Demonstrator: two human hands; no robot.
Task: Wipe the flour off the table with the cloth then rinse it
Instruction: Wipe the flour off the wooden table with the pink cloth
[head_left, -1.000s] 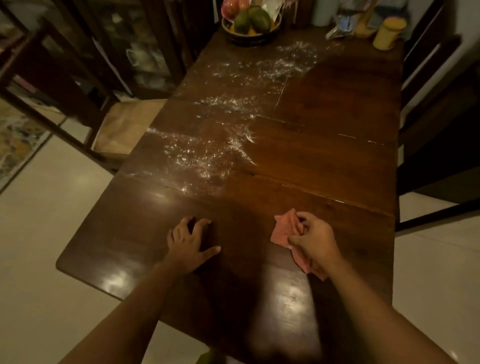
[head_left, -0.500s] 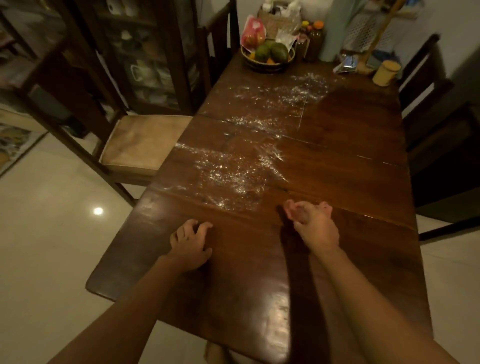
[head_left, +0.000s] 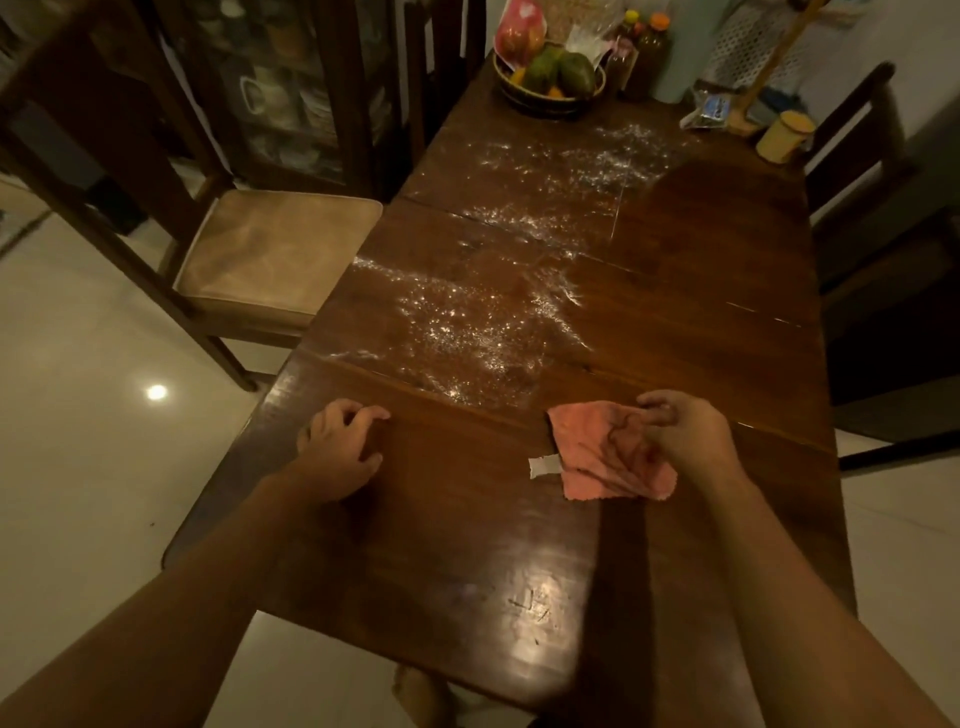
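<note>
The pink cloth (head_left: 597, 452) is lying mostly flat on the near half of the table (head_left: 467, 571). The right hand (head_left: 685, 441) pinches its far right corner. The flour (head_left: 467, 327) starts just past the cloth's far edge and runs toward the fruit bowl (head_left: 550, 98). The left hand (head_left: 340, 447) rests by the table's left edge, fingers bent and a bit spread, with shiny wood between the hands.

No legible text or labels anywhere.

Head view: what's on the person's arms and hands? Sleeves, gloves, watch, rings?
Nothing worn that shows. The left hand and right hand are gloveless, with no rings visible in the dim light. The left arm and right arm are bare to the frame edge: no sleeves, watch or bracelet.
</note>
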